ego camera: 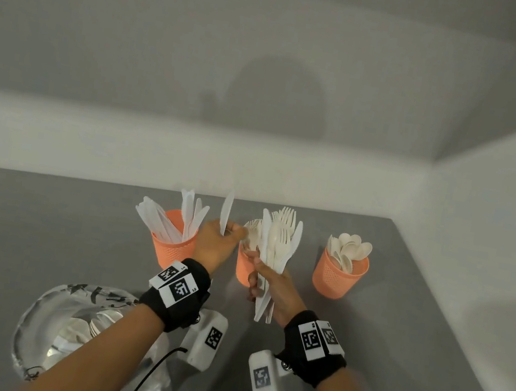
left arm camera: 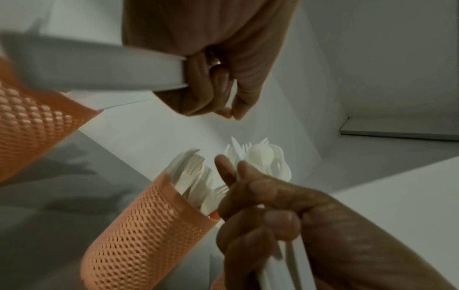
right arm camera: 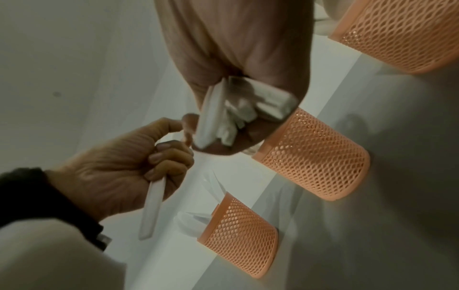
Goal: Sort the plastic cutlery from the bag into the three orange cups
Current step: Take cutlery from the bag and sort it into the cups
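Smooth matte grey tabletop w/ plain pale walls behind & at frame right. 3 orange mesh-textured cylindrical cups in a row mid-frame: left cup w/ white knives, middle cup w/ forks, right cup w/ spoons. Clear crinkly bag lower left, cutlery inside. Left hand pinches 1 knife upright, btwn left & middle cups. Right hand has fingers curled round a mixed bundle in front of middle cup.
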Available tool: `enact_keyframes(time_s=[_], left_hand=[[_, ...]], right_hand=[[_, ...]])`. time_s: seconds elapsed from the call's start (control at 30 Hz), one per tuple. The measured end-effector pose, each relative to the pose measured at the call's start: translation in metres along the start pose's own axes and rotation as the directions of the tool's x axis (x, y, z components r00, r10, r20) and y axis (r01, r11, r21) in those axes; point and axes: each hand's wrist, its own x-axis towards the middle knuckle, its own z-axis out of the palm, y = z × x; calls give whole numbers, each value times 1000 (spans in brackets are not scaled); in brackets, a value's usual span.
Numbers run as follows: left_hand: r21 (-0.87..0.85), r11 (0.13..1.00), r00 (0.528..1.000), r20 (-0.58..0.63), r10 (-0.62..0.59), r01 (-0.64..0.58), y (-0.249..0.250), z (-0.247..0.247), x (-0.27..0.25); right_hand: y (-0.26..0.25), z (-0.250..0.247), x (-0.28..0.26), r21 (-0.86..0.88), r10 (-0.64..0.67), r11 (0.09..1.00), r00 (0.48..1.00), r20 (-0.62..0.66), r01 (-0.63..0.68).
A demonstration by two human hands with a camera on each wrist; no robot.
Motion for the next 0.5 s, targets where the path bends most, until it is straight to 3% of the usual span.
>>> enact_keyframes(time_s=[0.1,0.3,0.5], left_hand=[[11,1000,996,86,-11,10,-2,5,-6],[11,1000,993,114,-16,15,-3,6,-5],[-154,978,990,31,-135,138,-3,7,-5]], right_hand=[[0,3,0,-44,17,999,1000,18,-16],[-3,5,0,-55,68,996,994,82,-64],[-3,5,0,29,56,998,996,63,-58]])
